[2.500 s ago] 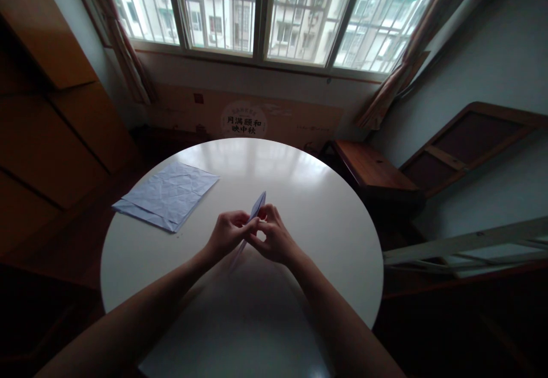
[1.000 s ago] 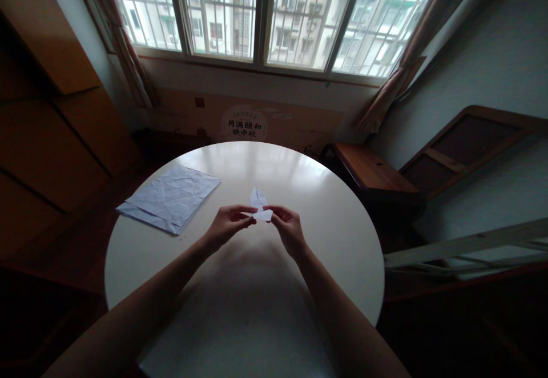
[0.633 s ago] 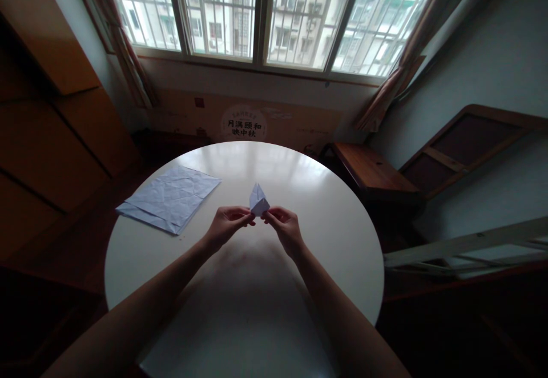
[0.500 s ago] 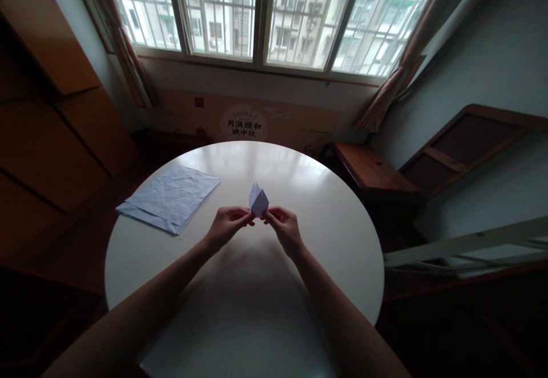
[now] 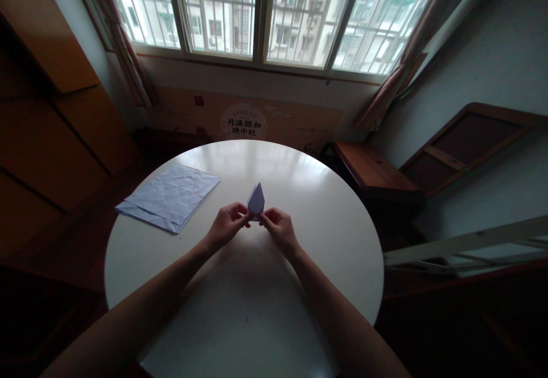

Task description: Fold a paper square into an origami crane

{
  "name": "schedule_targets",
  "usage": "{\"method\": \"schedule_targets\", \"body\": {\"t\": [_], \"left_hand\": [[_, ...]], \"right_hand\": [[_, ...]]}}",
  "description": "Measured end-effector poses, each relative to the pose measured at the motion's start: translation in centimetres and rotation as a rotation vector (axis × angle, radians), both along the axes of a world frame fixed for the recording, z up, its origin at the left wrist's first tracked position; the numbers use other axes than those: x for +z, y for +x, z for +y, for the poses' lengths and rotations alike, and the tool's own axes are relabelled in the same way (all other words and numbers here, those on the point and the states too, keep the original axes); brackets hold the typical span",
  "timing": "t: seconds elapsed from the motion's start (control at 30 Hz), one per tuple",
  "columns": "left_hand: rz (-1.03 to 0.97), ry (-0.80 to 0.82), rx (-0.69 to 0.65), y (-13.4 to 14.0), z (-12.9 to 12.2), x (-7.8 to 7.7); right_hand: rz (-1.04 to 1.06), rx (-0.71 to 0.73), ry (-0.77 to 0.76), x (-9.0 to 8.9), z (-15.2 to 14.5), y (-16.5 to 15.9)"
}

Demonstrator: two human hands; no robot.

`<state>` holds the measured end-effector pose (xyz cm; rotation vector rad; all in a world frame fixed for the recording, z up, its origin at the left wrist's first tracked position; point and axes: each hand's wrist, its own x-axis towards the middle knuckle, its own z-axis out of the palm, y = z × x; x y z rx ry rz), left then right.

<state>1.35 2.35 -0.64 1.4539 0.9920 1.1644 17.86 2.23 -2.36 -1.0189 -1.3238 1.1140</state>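
A small folded piece of paper [image 5: 256,200], pale bluish-white with a pointed tip, stands upright between my two hands above the middle of the table. My left hand [image 5: 229,224] pinches its lower left edge between thumb and fingers. At the lower right edge, my right hand [image 5: 279,228] pinches it the same way. Both thumbs lie on the near side of the paper, and the fingertips behind it are partly hidden. To the left, apart from my hands, lies a stack of creased paper sheets [image 5: 171,198].
The round white table [image 5: 342,241] carries the paper. Beyond it is a cardboard panel [image 5: 299,116] with printed characters, below a barred window [image 5: 261,18]. A wooden bench-like piece [image 5: 372,167] stands at the right, and a wooden cabinet [image 5: 81,132] at the left.
The folded paper has turned a little, so its single point now faces up where two tips showed before. My right hand has shifted slightly left, with both hands still holding the paper.
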Motion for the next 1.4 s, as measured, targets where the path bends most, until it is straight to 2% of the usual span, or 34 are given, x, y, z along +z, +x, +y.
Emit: {"method": "schedule_targets", "body": {"t": [0.67,0.83,0.9,1.0,1.2,1.4], "left_hand": [[-0.145,-0.123,0.017,0.0,0.0,-0.5],[-0.238,-0.304,-0.049,-0.2,0.4,-0.8],[-0.256,-0.330,-0.052,-0.4,0.6,-1.0],[-0.234,-0.324,-0.032,-0.5,0.6,-1.1],[-0.250,-0.349,-0.092,-0.5,0.4,-1.1],[-0.249,-0.386,-0.090,-0.4,0.3,-0.8]], "right_hand": [[0.163,0.074,-0.103,-0.2,-0.1,-0.1],[0.144,0.228,-0.198,-0.3,0.0,0.1],[0.112,0.267,-0.226,-0.3,0.0,0.2],[0.088,0.256,-0.246,-0.3,0.0,0.2],[0.048,0.209,-0.223,-0.3,0.0,0.2],[0.066,0.223,-0.225,0.3,-0.2,0.1]]}}
